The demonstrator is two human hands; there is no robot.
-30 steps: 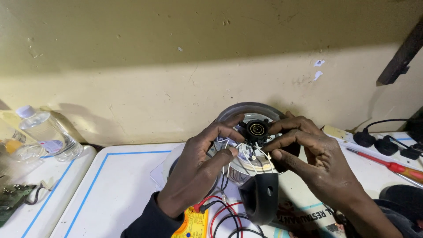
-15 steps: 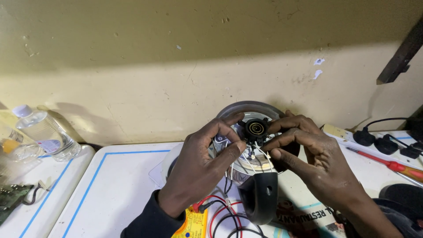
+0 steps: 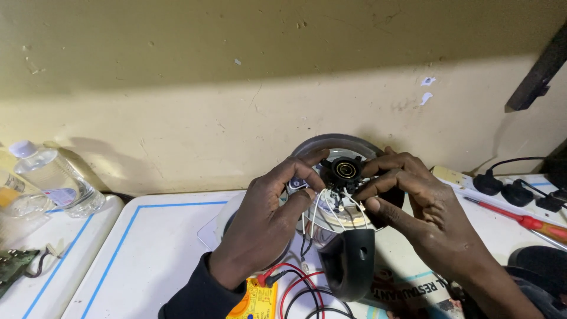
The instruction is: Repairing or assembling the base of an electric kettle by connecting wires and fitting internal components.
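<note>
At the centre of the frame an upturned electric kettle (image 3: 331, 221) lies with its base toward the camera and its black handle (image 3: 349, 263) pointing to the lower edge. The left hand (image 3: 266, 221) grips the base rim, its thumb and forefinger pinched near the white wires (image 3: 331, 207) that run out from under the black round connector (image 3: 345, 171). The right hand (image 3: 413, 204) grasps that connector from the other side, fingertips closed on its edge. The work appears to be at the stage of seating or freeing the connector in the base; the next move likely calls for a steady hold on the rim and a careful pull or twist that does not strain the thin wires. A yellow multimeter (image 3: 255, 300) with red and black leads (image 3: 295, 286) sits just below the left hand. The surface (image 3: 147, 254) is white with a blue border line. On it, at the right, lie a red-handled screwdriver (image 3: 528, 223) and black plugs (image 3: 502, 183); at the far left stand a clear plastic bottle (image 3: 56, 177) and a green circuit board (image 3: 15, 266). Behind runs a scuffed yellowish wall (image 3: 236, 88).
</note>
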